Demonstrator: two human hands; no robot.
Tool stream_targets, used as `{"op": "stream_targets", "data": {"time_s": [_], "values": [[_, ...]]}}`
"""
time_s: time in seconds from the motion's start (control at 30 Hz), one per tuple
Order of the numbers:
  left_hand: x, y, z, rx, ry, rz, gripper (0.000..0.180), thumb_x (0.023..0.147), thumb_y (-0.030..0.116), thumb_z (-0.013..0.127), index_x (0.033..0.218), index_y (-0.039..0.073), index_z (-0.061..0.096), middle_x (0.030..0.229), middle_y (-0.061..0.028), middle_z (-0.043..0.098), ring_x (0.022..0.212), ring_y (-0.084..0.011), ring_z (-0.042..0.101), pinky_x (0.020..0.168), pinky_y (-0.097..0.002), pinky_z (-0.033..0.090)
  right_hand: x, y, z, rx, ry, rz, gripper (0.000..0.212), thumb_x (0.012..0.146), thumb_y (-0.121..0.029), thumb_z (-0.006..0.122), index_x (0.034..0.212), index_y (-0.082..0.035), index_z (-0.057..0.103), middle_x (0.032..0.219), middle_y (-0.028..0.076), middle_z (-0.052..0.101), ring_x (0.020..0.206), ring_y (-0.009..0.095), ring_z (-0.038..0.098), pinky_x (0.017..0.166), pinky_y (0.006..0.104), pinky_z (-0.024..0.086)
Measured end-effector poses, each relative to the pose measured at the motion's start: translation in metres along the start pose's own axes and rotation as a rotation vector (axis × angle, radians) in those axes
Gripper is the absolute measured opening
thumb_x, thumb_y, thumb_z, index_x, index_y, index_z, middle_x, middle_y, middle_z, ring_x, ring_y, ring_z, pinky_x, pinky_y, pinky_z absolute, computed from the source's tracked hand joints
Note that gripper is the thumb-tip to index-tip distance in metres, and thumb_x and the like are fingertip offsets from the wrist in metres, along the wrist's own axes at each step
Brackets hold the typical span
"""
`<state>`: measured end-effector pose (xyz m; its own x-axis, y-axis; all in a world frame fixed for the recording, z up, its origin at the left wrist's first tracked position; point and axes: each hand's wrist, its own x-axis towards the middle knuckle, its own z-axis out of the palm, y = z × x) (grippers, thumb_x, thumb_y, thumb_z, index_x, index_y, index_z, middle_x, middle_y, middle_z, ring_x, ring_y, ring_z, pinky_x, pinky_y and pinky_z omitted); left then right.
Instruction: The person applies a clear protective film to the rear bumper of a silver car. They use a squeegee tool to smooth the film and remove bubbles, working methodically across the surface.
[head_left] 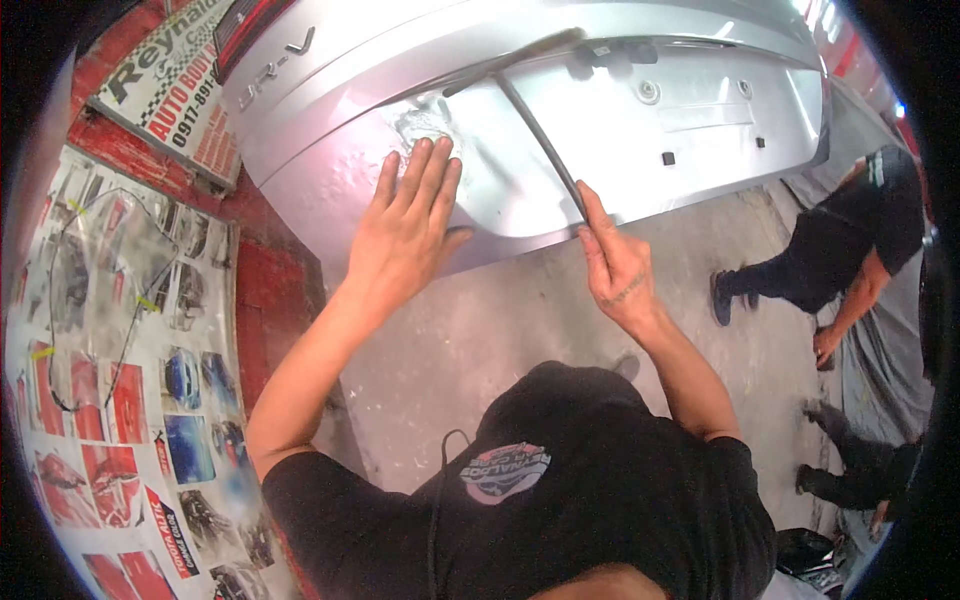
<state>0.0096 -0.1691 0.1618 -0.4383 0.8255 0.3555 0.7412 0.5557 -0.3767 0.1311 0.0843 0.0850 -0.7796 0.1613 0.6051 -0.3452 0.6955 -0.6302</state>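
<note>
My left hand (405, 225) lies flat with its fingers stretched out on the silver car's rear panel (335, 195). Its fingertips reach a rough, dented patch of bare metal (428, 118) below the body crease. In my right hand (617, 260) is the lower end of a hammer with a long, thin handle (540, 140). The long, narrow hammer head (540, 45) is up by the dented patch and the recess over the plate area. Whether the head touches the metal I cannot tell.
A printed banner (165, 95) and a poster wall with car pictures (185, 380) stand on my left. At the right, a person in dark clothes (850, 240) bends near a grey sheet (880, 330); another person's legs (850, 460) show lower down. Concrete floor (480, 340) lies beneath me.
</note>
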Motion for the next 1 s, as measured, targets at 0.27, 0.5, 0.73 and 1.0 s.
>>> {"op": "stream_targets", "data": {"time_s": [0.27, 0.5, 0.73, 1.0], "values": [[0.001, 0.0, -0.001, -0.01, 0.007, -0.005, 0.084, 0.086, 0.044, 0.078, 0.15, -0.003, 0.049, 0.164, -0.018, 0.038, 0.155, -0.0348, 0.033, 0.126, -0.0541, 0.03, 0.001, -0.003, 0.004, -0.011, 0.022, -0.085, 0.058, 0.101, -0.004, 0.06, 0.157, -0.012, 0.049, 0.065, 0.019, 0.053, 0.053, 0.029, 0.054, 0.057, 0.0386, 0.047], [0.0, 0.001, 0.0, -0.035, 0.009, -0.011, 0.083, 0.086, 0.042, 0.078, 0.149, -0.003, 0.048, 0.164, -0.0183, 0.039, 0.154, -0.0349, 0.034, 0.126, -0.0545, 0.03, 0.013, -0.014, 0.0, 0.004, -0.075, -0.023, 0.06, 0.099, -0.005, 0.062, 0.157, -0.013, 0.047, 0.065, 0.02, 0.058, 0.054, 0.036, 0.059, 0.055, 0.0452, 0.047], [0.002, 0.001, 0.0, -0.055, 0.028, 0.0, 0.083, 0.086, 0.041, 0.078, 0.149, -0.004, 0.048, 0.164, -0.0199, 0.038, 0.154, -0.0362, 0.034, 0.126, -0.0552, 0.03, 0.013, -0.008, 0.003, -0.004, -0.086, 0.01, 0.062, 0.1, -0.006, 0.061, 0.16, -0.015, 0.045, 0.065, 0.019, 0.057, 0.053, 0.033, 0.058, 0.055, 0.044, 0.048], [0.014, -0.002, -0.004, 0.042, -0.035, 0.044, 0.085, 0.091, 0.045, 0.073, 0.153, -0.005, 0.044, 0.165, -0.0206, 0.036, 0.154, -0.0363, 0.034, 0.126, -0.0556, 0.028, -0.018, 0.009, -0.024, -0.043, -0.035, 0.11, 0.058, 0.101, -0.007, 0.061, 0.157, -0.014, 0.049, 0.079, 0.02, 0.068, 0.058, 0.031, 0.061, 0.061, 0.0422, 0.051]]}}
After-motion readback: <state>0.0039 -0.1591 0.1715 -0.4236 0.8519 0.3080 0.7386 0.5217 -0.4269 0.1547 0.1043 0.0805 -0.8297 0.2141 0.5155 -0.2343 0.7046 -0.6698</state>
